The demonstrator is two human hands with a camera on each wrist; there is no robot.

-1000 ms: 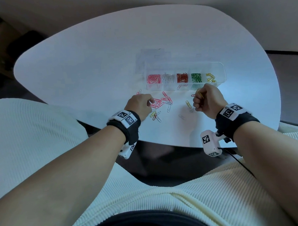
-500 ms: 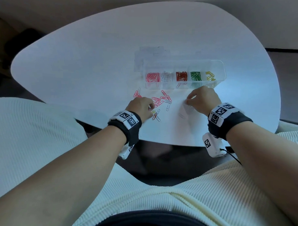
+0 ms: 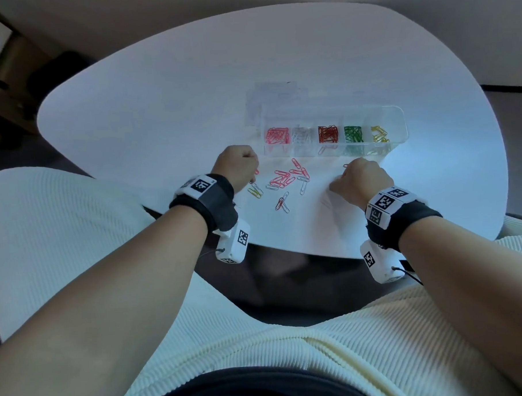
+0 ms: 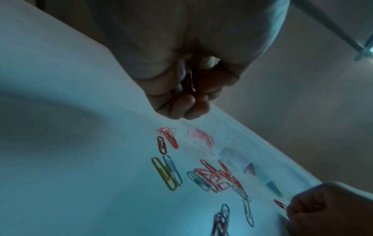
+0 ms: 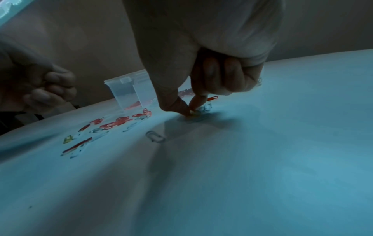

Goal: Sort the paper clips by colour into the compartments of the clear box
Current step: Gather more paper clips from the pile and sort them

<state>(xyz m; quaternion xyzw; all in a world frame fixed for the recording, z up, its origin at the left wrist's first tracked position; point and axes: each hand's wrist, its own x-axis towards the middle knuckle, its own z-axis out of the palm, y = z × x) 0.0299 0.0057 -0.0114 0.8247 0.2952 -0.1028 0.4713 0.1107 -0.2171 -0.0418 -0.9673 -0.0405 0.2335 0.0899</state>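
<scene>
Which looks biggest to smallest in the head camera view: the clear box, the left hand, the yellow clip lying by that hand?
1. clear box, plainly the widest.
2. left hand, though it sits nearer the camera, which flatters it.
3. yellow clip, by far the smallest.

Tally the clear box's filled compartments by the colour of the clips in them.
pink clips: 1
white clips: 1
red clips: 1
green clips: 1
yellow clips: 1
Total: 5 filled compartments in the clear box
</scene>
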